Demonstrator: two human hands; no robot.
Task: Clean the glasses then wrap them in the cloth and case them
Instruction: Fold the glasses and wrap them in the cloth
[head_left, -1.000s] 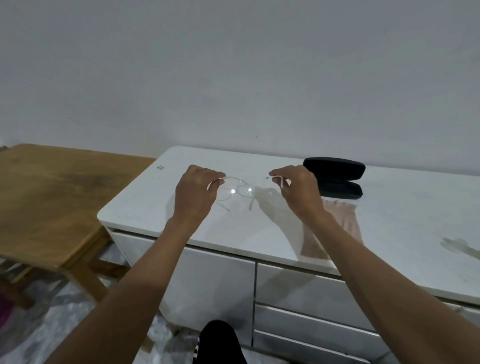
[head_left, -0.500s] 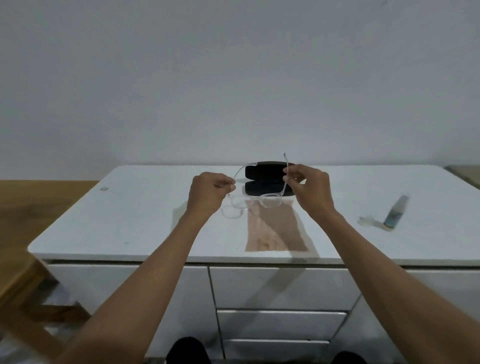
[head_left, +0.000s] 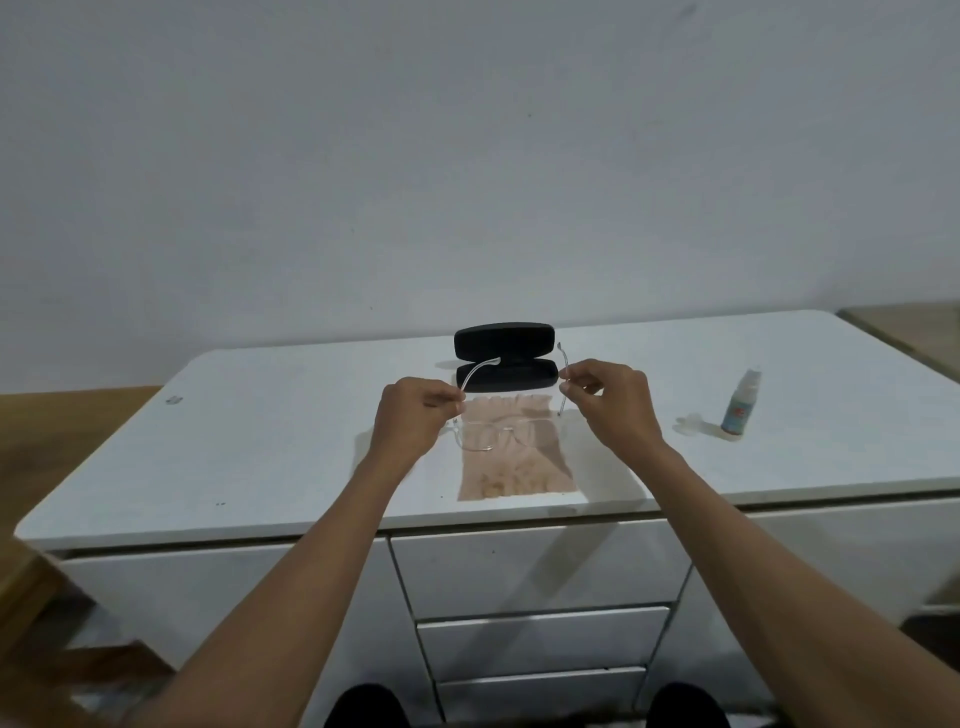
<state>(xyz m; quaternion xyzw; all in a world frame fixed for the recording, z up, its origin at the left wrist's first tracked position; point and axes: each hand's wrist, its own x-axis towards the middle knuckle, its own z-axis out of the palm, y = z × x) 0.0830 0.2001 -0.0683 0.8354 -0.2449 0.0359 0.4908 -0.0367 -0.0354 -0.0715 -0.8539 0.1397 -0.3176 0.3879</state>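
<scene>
Above the middle of the white surface (head_left: 270, 447), toward its front edge, a pair of clear-framed glasses (head_left: 501, 432) is held in the air by both hands. The left hand (head_left: 413, 423) pinches the left temple arm between thumb and fingers (head_left: 448, 402); the right hand (head_left: 610, 402) pinches the right temple arm the same way. Both temple arms are unfolded and point away from the person — their tips reach up in front of the case. The lenses hang low, over the far half of the cloth; whether they touch it cannot be told.

The cloth (head_left: 517, 467) is a pale pink rectangle lying flat on the surface, its near edge close to the front edge of the surface. Directly behind it, toward the back edge, sits the black glasses case (head_left: 505, 358), open, lid raised toward the wall.

Toward the right end of the surface stands a small spray bottle (head_left: 740, 408), upright, well apart from the cloth. Just beside it on the left lies a small clear cap (head_left: 690, 423).

The surface tops a white cabinet with drawers (head_left: 540, 566) below the front edge. A wooden table (head_left: 57, 441) adjoins the left end — only part of it shows.
</scene>
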